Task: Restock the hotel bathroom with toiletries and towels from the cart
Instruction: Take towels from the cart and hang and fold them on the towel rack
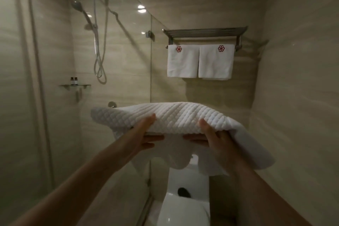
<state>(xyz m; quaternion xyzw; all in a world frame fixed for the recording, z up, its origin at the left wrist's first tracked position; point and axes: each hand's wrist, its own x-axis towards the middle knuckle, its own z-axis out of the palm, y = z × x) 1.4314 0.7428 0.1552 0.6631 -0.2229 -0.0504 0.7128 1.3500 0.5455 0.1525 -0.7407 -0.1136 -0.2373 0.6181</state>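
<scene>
I hold a folded white quilted towel (176, 117) flat in front of me at chest height, with looser white cloth hanging under it. My left hand (145, 134) grips its near edge, thumb on top and fingers beneath. My right hand (211, 137) grips the same edge a little to the right in the same way. On the far wall a metal towel rack (203, 32) has a bare top shelf. Two small white towels with red flower logos hang side by side from its bar, the left towel (182, 62) and the right towel (215, 63).
A glass shower partition (128, 60) stands at the left, with a shower head and hose (95, 29) behind it and a small glass shelf (74, 85) holding two dark bottles. A white toilet (185, 198) sits below my hands. Beige tiled walls close in on the right.
</scene>
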